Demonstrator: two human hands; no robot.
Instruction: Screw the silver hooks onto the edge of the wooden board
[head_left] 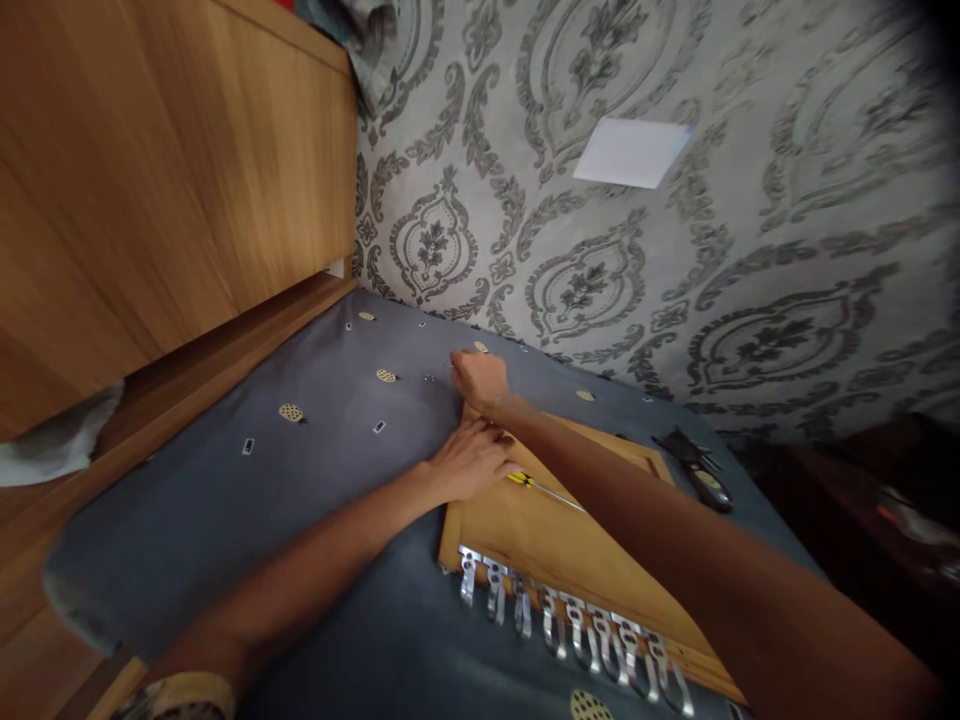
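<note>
One yellow-handled screwdriver lies on the wooden board, shaft pointing right, slightly near, handle at the left hand. Whether this grip or the right hand pinches anything, I cannot tell.

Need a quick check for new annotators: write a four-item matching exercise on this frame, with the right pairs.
Things:
1. Screwdriver
2. Metal hooks
3. White rectangle
4. Cloth

Places and looks:
A. On the patterned wall
B. Blue-grey with a pineapple print, under the wooden board
C. In a row along one edge of the board
D. Yellow-handled, lying on the board by the left hand

Right pairs: 1-D, 2-C, 3-A, 4-B
</note>
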